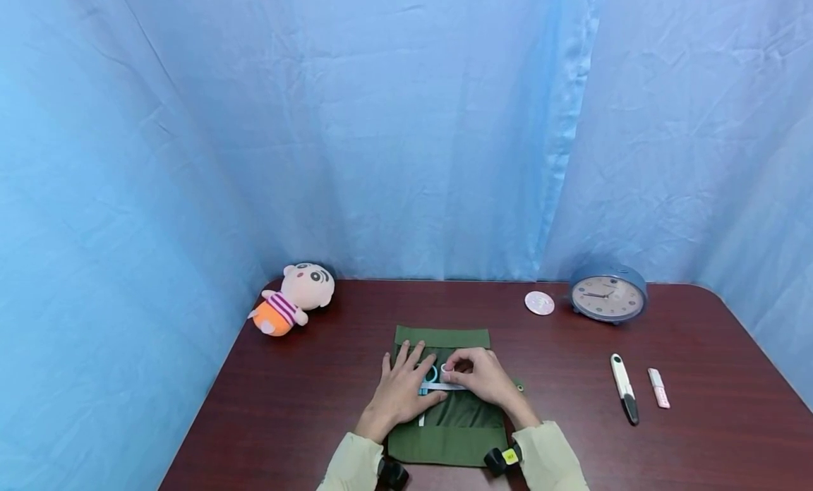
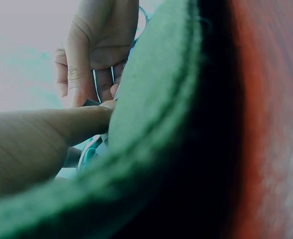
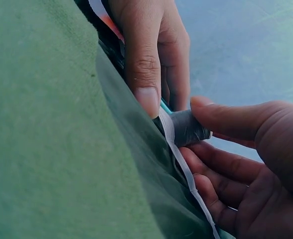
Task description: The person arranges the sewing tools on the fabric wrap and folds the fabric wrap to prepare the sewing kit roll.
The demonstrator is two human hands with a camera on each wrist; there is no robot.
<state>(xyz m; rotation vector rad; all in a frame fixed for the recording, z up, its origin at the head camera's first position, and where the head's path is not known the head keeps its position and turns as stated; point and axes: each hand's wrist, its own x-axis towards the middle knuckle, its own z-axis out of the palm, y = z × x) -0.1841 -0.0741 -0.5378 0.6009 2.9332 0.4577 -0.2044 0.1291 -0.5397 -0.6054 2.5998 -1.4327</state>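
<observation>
A green fabric roll-up pouch [image 1: 444,445] lies unfolded on the table, with a white elastic band [image 3: 190,175] across its inside. My right hand [image 1: 483,378] pinches a grey thread spool [image 3: 189,128] between thumb and fingers, its inner end right at the band. My left hand [image 1: 400,393] rests on the pouch with fingers spread, thumb tip [image 3: 149,102] pressing beside the band near the spool. Under the left fingers, scissors with light blue handles [image 1: 432,373] are partly hidden. Close to the left wrist camera, the pouch's edge [image 2: 156,94] blocks much of the view.
At the back left of the table [image 1: 286,420] lies a plush doll [image 1: 298,297]. A round pinkish disc [image 1: 539,303] and a blue alarm clock [image 1: 607,293] are at the back right. Further right are a white-and-black utility knife-like tool [image 1: 624,389] and a small pink-and-white stick [image 1: 659,388].
</observation>
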